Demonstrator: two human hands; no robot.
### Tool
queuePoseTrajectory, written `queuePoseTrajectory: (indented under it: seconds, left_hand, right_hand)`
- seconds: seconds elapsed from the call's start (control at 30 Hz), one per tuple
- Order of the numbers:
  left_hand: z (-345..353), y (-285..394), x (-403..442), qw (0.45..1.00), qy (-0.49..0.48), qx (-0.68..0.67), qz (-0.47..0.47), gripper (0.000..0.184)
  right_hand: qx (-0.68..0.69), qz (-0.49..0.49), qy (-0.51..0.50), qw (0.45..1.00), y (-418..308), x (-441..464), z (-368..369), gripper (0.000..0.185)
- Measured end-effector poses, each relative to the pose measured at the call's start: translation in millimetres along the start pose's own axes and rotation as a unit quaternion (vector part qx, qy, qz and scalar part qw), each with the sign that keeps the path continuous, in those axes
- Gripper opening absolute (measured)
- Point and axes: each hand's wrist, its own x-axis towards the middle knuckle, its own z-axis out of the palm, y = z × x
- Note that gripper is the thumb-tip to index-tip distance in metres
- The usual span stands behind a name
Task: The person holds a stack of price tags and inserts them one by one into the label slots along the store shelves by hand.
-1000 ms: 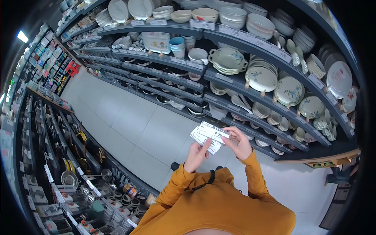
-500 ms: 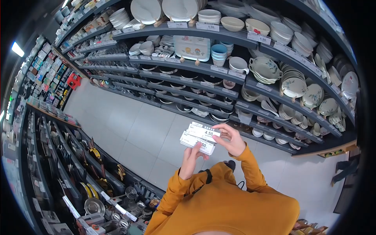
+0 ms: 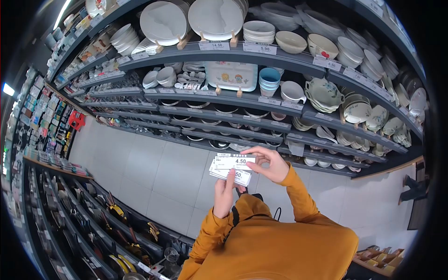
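Observation:
My left hand [image 3: 225,192] pinches the lower edge of a small stack of white price tags [image 3: 240,178], its thumb lying over their front. One tag [image 3: 228,162], printed 4.50, lies on top and overlaps the others, partly covering a tag that shows "50". My right hand [image 3: 269,164] grips the right end of this 4.50 tag between thumb and fingers. Both hands are in front of my chest, above the floor.
Shelves with plates [image 3: 215,18], bowls [image 3: 291,42], a cartoon tray [image 3: 232,77] and blue cups [image 3: 269,79] curve along the far side. Kitchen tools hang on a rack [image 3: 88,219] at lower left. A red object [image 3: 76,120] stands down the aisle. A person's legs [image 3: 413,189] show at right.
The view has shifted left along the shelves, showing the large plates and cartoon tray closer. Both hands still hold the tags, and the 4.50 tag now lies more level across the stack.

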Motion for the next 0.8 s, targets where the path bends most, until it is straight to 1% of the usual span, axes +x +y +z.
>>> queuePoseTrajectory:
  seconds: [0.07,0.1,0.17,0.2,0.3,0.37,0.4,0.5,0.63,0.73,0.8]
  left_hand:
    - [-7.0,10.7,22.4,1.0,0.011,-0.015,0.011,0.035]
    - [-12.0,14.4,34.0,1.0,0.002,-0.016,0.015,0.035]
    - [-22.8,18.8,53.9,1.0,-0.017,-0.02,0.016,0.034]
    - [-27.4,19.9,60.1,0.999,-0.025,-0.023,0.011,0.033]
    - [-36.8,32.3,82.1,0.998,-0.045,-0.032,0.011,0.032]
    - [-44.5,46.1,89.1,0.998,-0.05,-0.031,0.006,0.03]
    - [-52.3,47.4,94.4,0.997,-0.065,-0.036,0.005,0.029]
    - [-76.9,59.4,102.8,0.995,-0.091,-0.037,-0.003,0.028]
    - [-121.4,79.2,101.5,0.987,-0.152,-0.048,-0.01,0.028]
    - [-166.7,94.6,95.8,0.981,-0.192,-0.035,-0.006,0.028]
    - [-192.3,106.3,94.2,0.979,-0.202,-0.032,0.0,0.029]
  right_hand:
    - [-0.011,-0.016,0.009,1.0,0.7,25.8,-0.1,0.031]
    - [-0.013,-0.014,0.014,1.0,-0.6,37.4,-1.4,0.031]
    - [-0.018,-0.002,0.025,1.0,-3.6,56.8,-3.2,0.03]
    - [-0.019,0.024,0.037,0.999,-3.6,63.8,-1.6,0.029]
    - [-0.025,0.032,0.076,0.996,-11.6,78.6,6.8,0.029]
    - [-0.052,-0.011,0.118,0.992,-9.0,88.2,18.0,0.029]
    - [-0.035,-0.004,0.131,0.991,-9.4,92.1,25.0,0.03]
    - [-0.031,0.013,0.198,0.98,-17.0,101.9,54.6,0.03]
    - [-0.031,-0.006,0.288,0.957,-25.8,115.0,113.6,0.031]
    - [-0.05,-0.029,0.317,0.947,-32.5,124.9,163.3,0.032]
    - [-0.057,-0.031,0.328,0.942,-36.2,132.7,191.4,0.032]
